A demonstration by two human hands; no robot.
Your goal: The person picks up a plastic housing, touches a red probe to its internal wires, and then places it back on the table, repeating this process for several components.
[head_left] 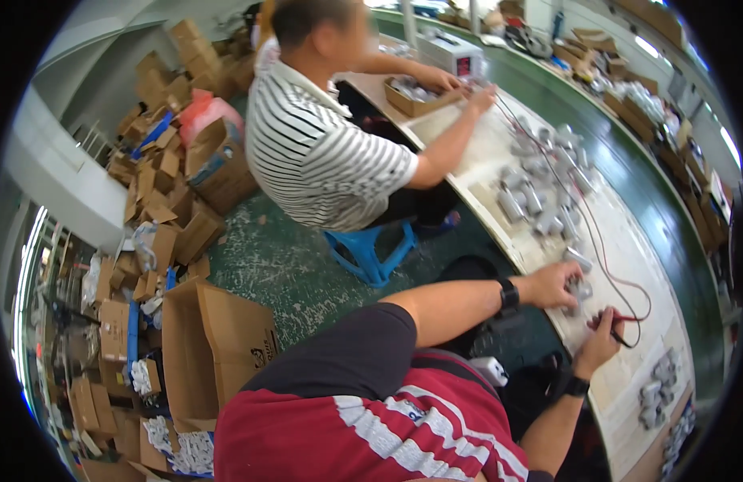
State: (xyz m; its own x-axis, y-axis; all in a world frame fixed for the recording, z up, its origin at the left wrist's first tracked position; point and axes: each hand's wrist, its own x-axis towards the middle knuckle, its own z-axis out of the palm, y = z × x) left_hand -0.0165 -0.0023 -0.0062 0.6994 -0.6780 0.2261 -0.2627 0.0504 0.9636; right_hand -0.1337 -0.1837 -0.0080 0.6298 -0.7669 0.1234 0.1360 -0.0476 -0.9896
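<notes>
My left hand (551,284) is closed on a small silver metal cylinder (580,291) above the near part of the pale worktable (628,277). Close beside it, my right hand (598,344) pinches a pair of red and black test probes (618,323), their tips toward the cylinder; whether they touch it I cannot tell. Thin red and black leads (600,241) loop from the probes up the table toward a white box-shaped instrument (450,55). Another silver cylinder (578,258) lies just beyond my left fingers. Many similar silver cylinders (540,173) spread farther along the table.
A co-worker in a striped shirt (323,153) sits on a blue stool (370,251), hands by a cardboard tray (415,98) of parts. More silver parts (659,390) stand grouped to my right. An open carton (215,353) and piled boxes fill the left. A green surface (628,181) runs behind the table.
</notes>
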